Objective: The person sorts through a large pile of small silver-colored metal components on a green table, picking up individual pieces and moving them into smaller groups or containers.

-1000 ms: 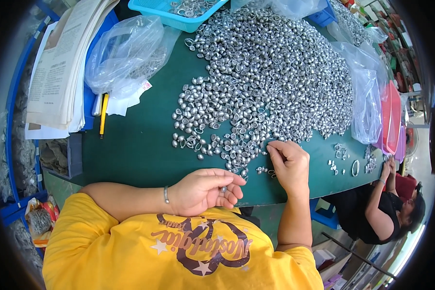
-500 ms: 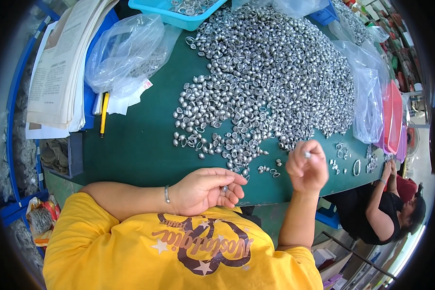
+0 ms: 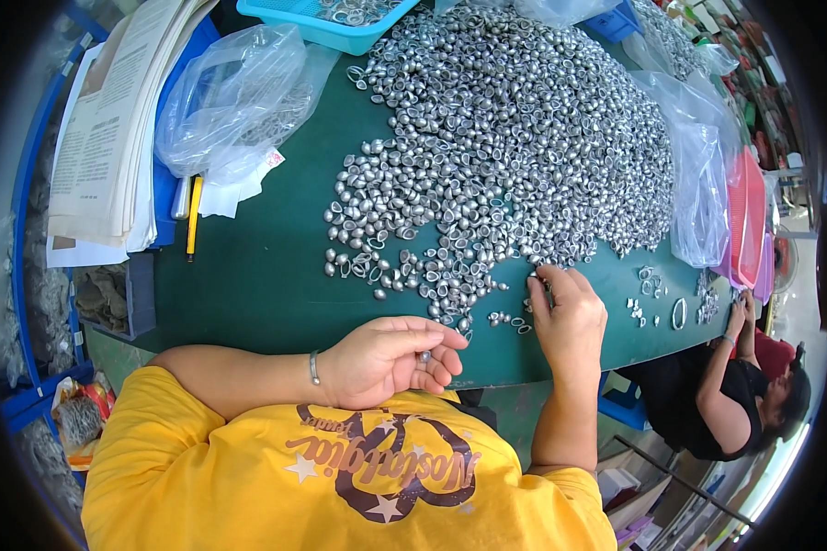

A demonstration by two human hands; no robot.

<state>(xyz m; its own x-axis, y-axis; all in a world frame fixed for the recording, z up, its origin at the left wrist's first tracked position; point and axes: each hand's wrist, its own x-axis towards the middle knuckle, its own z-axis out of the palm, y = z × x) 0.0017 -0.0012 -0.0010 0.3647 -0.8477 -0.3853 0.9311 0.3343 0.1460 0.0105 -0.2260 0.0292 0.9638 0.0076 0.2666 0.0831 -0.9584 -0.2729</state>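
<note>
My left hand (image 3: 381, 361) is turned palm up near the table's front edge, fingers curled, with a small silver dome-shaped metal piece (image 3: 424, 356) held at the fingers. My right hand (image 3: 570, 317) reaches down to the front edge of a large heap of the same silver metal pieces (image 3: 524, 138). Its thumb and fingertips come together there, and what lies between them is hidden. Some pieces in the heap show rounded backs, others look like open oval rings. A short row of small pieces (image 3: 499, 319) lies on the green table (image 3: 248, 294) between my hands.
Small sorted groups of pieces (image 3: 651, 282) and a larger ring (image 3: 679, 313) lie to the right. Plastic bags (image 3: 698, 193), a red basket (image 3: 746, 220) and a turquoise basket (image 3: 340, 35) border the heap. Papers (image 3: 110, 138) and a yellow knife (image 3: 194, 216) sit left. Another person (image 3: 721, 404) works at right.
My right hand has come down and slightly left to the heap's edge; the small piece seen in its fingers before no longer shows. My left hand stays nearly still with its piece.
</note>
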